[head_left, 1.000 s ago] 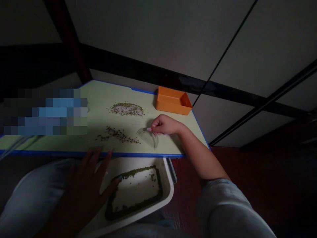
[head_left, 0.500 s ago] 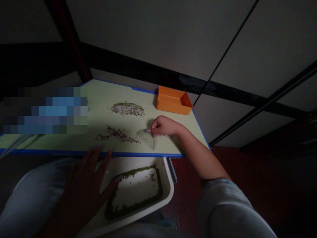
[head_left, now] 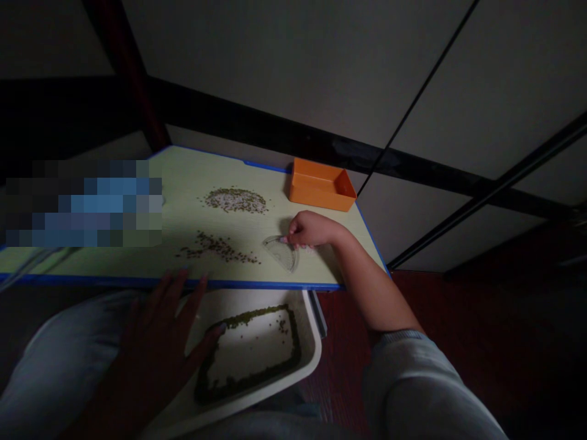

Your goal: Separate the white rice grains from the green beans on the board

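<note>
Pinching one apparent protractor with right fingers, left fingers spread, two seed clusters

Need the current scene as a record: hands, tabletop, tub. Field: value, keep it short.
right hand: pinching clear protractor
left hand: fingers spread, grip open; contact with tub unclear
tabletop: pale, blue-edged
far grain pile: dense
near grain pile: sparser, dark
orange box: beyond right hand
white tub: green grains along floor edges

Dim light, near-black corners, tabletop brighter, left hand shadowed
</note>
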The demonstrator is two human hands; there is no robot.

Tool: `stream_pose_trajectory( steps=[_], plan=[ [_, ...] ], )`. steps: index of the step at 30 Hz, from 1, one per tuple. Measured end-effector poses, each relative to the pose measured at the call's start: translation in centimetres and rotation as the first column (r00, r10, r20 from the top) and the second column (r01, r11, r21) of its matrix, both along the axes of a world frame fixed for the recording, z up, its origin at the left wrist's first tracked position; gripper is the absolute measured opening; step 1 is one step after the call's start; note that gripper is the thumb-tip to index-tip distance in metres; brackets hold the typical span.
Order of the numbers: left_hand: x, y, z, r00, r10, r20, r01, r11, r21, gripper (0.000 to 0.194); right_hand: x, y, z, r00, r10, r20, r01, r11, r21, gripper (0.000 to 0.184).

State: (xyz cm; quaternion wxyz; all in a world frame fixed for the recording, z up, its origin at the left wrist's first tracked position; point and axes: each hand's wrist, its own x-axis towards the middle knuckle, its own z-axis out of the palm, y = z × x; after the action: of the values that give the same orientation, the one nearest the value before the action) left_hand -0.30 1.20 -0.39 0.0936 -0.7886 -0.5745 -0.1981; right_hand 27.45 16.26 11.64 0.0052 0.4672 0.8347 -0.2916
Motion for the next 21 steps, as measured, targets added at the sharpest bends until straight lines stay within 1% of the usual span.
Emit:
stream_pose_trajectory(
  steps=[6, 12, 17, 21],
  plan=[
    [-0.1, 0.1, 0.1, 1.000, -0.015, -0.012, 0.016, 1.000, 0.014, 0.068, 0.5, 0.3, 0.1, 1.000, 0.000, 0.022, 0.000, 1.000, -0.009, 0.030],
    [0.1, 0.0, 0.3, 1.000, -0.012, -0.018, 0.012, 1.000, 0.016, 0.068, 1.0, 0.2, 0.6, 0.999, -0.007, 0.037, 0.009, 0.999, -0.049, 0.029],
    [0.0, 0.0, 0.1, 1.000, -0.023, -0.015, 0.023, 0.999, 0.045, 0.068, 1.2, 0.4, 0.7, 0.998, -0.022, 0.058, 0.023, 0.999, -0.025, 0.029],
    [0.0, 0.1, -0.2, 1.000, -0.014, -0.015, 0.015, 0.999, 0.039, 0.067, 1.5, 0.7, 0.4, 0.997, -0.028, 0.071, 0.030, 0.999, -0.034, 0.028]
  ],
)
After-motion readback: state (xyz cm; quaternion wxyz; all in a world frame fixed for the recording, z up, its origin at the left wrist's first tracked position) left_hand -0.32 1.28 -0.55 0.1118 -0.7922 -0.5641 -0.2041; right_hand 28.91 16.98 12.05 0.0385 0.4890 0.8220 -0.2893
